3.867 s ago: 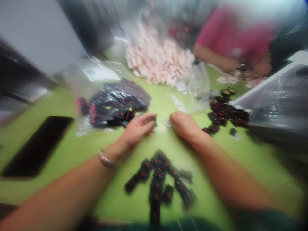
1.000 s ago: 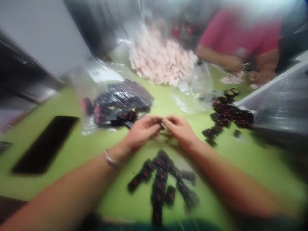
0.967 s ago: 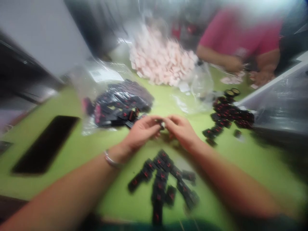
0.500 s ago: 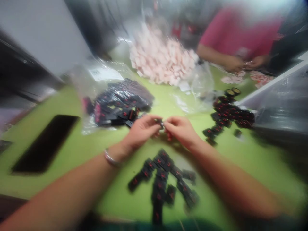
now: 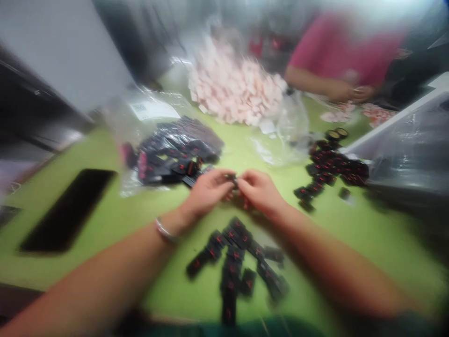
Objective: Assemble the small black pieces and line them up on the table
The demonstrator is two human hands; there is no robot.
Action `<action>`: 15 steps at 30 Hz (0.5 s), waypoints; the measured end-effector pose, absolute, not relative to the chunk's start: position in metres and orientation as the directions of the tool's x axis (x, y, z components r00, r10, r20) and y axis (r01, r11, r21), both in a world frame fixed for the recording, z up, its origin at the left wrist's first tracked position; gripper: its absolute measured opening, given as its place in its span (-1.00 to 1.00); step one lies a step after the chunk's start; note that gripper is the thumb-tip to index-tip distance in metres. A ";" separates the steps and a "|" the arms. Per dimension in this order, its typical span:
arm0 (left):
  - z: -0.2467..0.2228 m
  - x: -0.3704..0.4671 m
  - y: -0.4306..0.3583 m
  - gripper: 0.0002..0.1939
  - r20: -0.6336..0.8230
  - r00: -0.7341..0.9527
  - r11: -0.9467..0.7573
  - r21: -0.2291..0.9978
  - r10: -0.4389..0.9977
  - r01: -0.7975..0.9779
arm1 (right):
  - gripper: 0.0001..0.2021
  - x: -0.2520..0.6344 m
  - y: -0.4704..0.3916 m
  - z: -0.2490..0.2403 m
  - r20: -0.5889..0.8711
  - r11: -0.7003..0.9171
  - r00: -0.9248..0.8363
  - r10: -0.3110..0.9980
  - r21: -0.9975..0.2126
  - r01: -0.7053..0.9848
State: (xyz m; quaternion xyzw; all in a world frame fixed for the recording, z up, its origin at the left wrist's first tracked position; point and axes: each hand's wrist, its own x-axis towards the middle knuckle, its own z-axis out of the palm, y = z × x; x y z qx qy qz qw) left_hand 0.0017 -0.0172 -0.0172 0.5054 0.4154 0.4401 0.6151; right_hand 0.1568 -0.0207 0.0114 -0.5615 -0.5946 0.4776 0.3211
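Note:
Near the middle of the green table, my left hand (image 5: 211,188) pinches a small dark piece (image 5: 233,180) between thumb and forefinger. My right hand (image 5: 258,191) meets it from the other side, its fingertips closed on the same piece. Most of the piece is covered by fingers, so its kind is unclear. Below my hands lies a loose group of small black rectangular parts (image 5: 235,255) with red marks. Just behind my left hand, more black parts (image 5: 175,150) spill toward the mouth of a clear plastic bag (image 5: 154,100).
A black flat slab (image 5: 68,210) lies at left. Pale pink pieces (image 5: 238,89) are heaped at the back. Black-and-red parts (image 5: 333,164) and two tape-like rolls (image 5: 336,135) sit right, beside a plastic-covered box (image 5: 414,145). A person in pink (image 5: 345,56) handles small pieces opposite.
My hands stay together around the small dark piece, with barely any shift. The co-worker's hands have come closer together. The view has moved very slightly.

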 end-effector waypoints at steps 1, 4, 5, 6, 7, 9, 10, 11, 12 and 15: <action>-0.017 0.001 -0.017 -0.64 -0.065 0.281 0.110 0.983 0.958 -0.148 | -0.87 0.157 -0.021 0.012 -0.209 -0.154 -0.179 0.961 -0.947 0.281; -0.018 -0.001 -0.015 -0.64 -0.052 0.324 0.118 0.975 0.945 -0.187 | -0.83 0.157 -0.022 0.011 -0.256 -0.235 -0.203 0.945 -0.965 0.119; -0.018 -0.001 -0.015 -0.64 -0.046 0.329 0.112 0.977 0.943 -0.183 | -0.82 0.157 -0.022 0.011 -0.255 -0.238 -0.205 0.945 -0.966 0.105; -0.019 -0.001 -0.014 -0.65 -0.041 0.333 0.103 0.980 0.942 -0.172 | -0.82 0.157 -0.021 0.011 -0.253 -0.234 -0.205 0.946 -0.966 0.110; -0.020 -0.001 -0.014 -0.66 -0.035 0.334 0.092 0.983 0.942 -0.156 | -0.82 0.158 -0.021 0.012 -0.252 -0.229 -0.207 0.945 -0.965 0.129; -0.022 -0.002 -0.015 -0.68 -0.012 0.334 0.055 0.991 0.943 -0.120 | -0.83 0.158 -0.022 0.013 -0.252 -0.215 -0.209 0.945 -0.959 0.183; -0.023 -0.002 -0.015 -0.69 0.007 0.334 0.027 0.995 0.943 -0.097 | -0.84 0.159 -0.022 0.014 -0.254 -0.209 -0.211 0.944 -0.954 0.214; -0.025 -0.002 -0.015 -0.70 0.029 0.333 -0.006 0.998 0.943 -0.068 | -0.85 0.159 -0.021 0.014 -0.259 -0.204 -0.213 0.942 -0.947 0.248; -0.026 -0.002 -0.016 -0.70 0.051 0.331 -0.042 0.999 0.942 -0.032 | -0.86 0.160 -0.021 0.014 -0.261 -0.196 -0.209 0.942 -0.937 0.288; -0.029 -0.002 -0.018 -0.71 0.092 0.329 -0.128 0.988 0.940 0.089 | -0.86 0.160 -0.019 0.011 -0.157 -0.062 -0.167 0.973 -0.882 0.467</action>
